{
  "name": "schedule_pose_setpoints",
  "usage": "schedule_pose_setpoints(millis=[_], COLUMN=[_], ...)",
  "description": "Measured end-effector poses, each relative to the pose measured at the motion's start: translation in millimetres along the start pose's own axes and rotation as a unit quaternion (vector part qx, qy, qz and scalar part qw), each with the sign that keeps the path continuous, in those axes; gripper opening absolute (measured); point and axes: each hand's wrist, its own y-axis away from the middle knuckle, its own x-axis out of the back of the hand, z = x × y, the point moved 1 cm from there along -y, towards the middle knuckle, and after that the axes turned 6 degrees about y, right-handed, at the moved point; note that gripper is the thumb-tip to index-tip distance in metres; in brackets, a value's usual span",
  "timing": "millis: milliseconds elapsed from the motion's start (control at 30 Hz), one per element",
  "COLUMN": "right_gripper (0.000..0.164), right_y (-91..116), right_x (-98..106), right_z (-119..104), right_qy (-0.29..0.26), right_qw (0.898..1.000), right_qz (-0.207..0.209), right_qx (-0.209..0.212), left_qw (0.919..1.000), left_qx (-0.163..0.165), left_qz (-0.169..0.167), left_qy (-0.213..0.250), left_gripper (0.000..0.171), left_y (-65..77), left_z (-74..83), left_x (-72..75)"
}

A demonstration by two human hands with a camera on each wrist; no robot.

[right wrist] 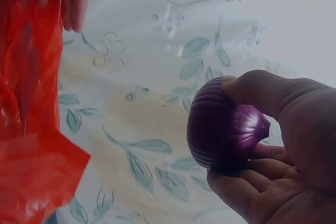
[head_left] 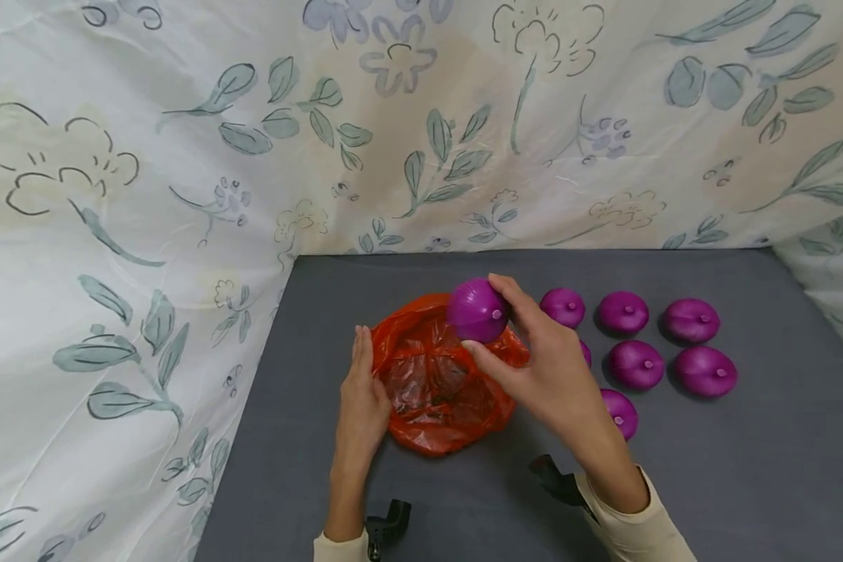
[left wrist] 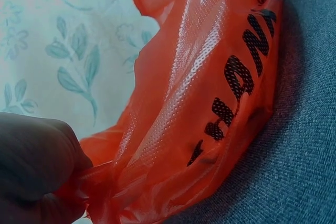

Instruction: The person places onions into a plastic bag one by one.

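My right hand (head_left: 551, 371) holds a red onion (head_left: 476, 311) between thumb and fingers, above the right part of a red plastic bag (head_left: 393, 324). In the right wrist view, this purple, ribbed onion (right wrist: 215, 124) is clear of the bag. The bag stands with its mouth open upward. At its left side my left hand (head_left: 364, 410) grips the rim; the left wrist view shows the plastic bunched between thumb and fingers (left wrist: 37, 161). Black lettering (left wrist: 236, 77) runs along the bag's outer wall. Several more red onions (head_left: 635, 364) lie in rows to the right.
A dark grey cloth (head_left: 274, 468) covers the table. Patterned floral sheets (head_left: 421, 156) hang behind it and at both sides. Black wrist mounts (head_left: 389, 521) sit at both wrists. My right forearm partly hides the nearest onions (head_left: 620, 414).
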Motion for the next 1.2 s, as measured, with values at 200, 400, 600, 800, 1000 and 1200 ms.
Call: schedule_pose_setpoints(millis=[200, 400, 600, 800, 1000, 1200], right_gripper=[0.079, 0.078, 0.077, 0.077, 0.075, 0.076], right_y=[-12.1, -22.8, -31.3, -34.5, -35.9, -33.9], right_x=[-19.8, -42.9, -67.6, -88.6, -101.3, -109.0], right_z=[-6.3, -9.2, -3.7, 6.9, 15.5, 22.4], right_qy=[-0.021, -0.023, -0.005, -0.003, 0.019, 0.059], right_qw=[0.999, 0.998, 0.995, 0.989, 0.985, 0.975], right_qz=[-0.032, -0.061, -0.089, -0.122, -0.139, -0.179], right_qx=[0.001, -0.022, -0.043, -0.078, -0.097, -0.117], left_qw=[1.0000, 1.0000, 0.9999, 0.9999, 0.9998, 0.9997], left_qx=[0.004, 0.006, 0.012, 0.015, 0.019, 0.024], left_qz=[0.000, 0.003, 0.001, -0.004, -0.005, -0.007], left_qy=[-0.002, 0.000, 0.001, 0.004, 0.003, 0.000], left_gripper=[0.081, 0.081, 0.082, 0.083, 0.083, 0.082], left_y=[1.0, 1.6, 2.1, 2.7, 2.3, 0.0], left_z=[-1.9, -2.2, -2.6, -4.6, -5.2, -4.8], left_x=[2.9, 6.0, 6.1, 4.6, 3.3, 2.4])
